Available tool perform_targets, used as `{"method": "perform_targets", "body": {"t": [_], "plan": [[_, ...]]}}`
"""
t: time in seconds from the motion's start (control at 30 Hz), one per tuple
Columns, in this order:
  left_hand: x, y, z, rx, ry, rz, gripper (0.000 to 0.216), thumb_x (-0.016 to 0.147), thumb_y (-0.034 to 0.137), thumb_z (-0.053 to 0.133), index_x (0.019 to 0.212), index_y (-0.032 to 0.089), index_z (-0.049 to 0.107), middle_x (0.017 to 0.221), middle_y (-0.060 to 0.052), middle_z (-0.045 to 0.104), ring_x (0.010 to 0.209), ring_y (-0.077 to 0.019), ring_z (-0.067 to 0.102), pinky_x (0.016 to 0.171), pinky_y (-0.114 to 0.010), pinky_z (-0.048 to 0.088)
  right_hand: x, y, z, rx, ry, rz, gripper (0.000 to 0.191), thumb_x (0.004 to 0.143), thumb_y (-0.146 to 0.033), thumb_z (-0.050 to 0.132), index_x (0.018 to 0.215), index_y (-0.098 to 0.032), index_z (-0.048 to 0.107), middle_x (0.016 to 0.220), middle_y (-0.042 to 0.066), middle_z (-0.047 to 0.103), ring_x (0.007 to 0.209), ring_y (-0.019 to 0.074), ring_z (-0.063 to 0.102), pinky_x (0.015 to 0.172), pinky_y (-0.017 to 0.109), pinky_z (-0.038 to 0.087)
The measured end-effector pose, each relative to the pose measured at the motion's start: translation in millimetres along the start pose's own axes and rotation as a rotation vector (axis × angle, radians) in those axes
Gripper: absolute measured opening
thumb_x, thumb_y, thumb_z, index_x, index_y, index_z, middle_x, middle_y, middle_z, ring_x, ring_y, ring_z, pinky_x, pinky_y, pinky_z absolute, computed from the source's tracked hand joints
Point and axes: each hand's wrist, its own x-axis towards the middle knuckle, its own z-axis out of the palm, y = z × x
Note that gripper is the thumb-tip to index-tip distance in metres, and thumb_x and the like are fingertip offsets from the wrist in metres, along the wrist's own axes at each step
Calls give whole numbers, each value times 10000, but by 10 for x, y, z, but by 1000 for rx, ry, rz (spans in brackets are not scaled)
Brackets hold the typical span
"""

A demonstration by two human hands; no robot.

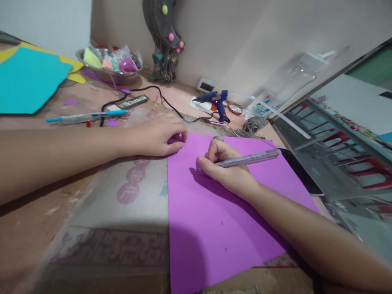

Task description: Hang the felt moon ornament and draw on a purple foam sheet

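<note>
A purple sheet of paper (220,220) lies flat on the table in front of me. My right hand (225,165) is closed around a clear pen (251,158), and the pen's tip rests on the sheet near its upper left part. My left hand (153,134) lies palm down at the sheet's top left corner, fingers curled over a small purple piece that I cannot make out. A clear plastic sheet with printed marks (122,204) lies under my left forearm.
A blue glue gun (216,102) stands behind the sheet with its black cable (159,96). A metal bowl of coloured pieces (110,63), teal paper (27,79), a blue pen (88,116), a dark tablet (301,171) and a glass panel at the right surround the work area.
</note>
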Motion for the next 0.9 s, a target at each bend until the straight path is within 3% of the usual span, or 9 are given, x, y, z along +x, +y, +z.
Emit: {"method": "perform_targets", "body": {"t": [0.17,0.43,0.67,0.9], "plan": [[9,-1,-7,1,1,3,186,868,319,573,942,188,683,933,-61,697,889,-227,604,833,-354,408,18,-11,17,-103,93,-14,341,787,-248,663,644,-236,353,569,-69,409,520,75,354,500,239,279],[11,4,-11,4,0,2,181,862,322,577,933,193,683,941,-64,705,900,-234,619,842,-363,424,12,8,29,-106,14,-42,351,824,-304,680,664,-240,374,566,-72,413,506,73,342,471,238,266],[11,4,-23,5,-14,0,207,873,328,562,952,182,685,951,-71,703,901,-235,612,855,-365,424,23,-4,21,-131,102,-46,313,810,-264,631,646,-245,365,566,-67,418,506,77,351,474,236,278],[3,5,-7,-6,-3,-5,207,871,335,553,950,193,682,959,-64,705,911,-235,614,845,-360,417,23,-16,18,-128,37,-28,326,801,-302,655,651,-243,371,569,-67,414,512,83,355,489,247,272]]}}
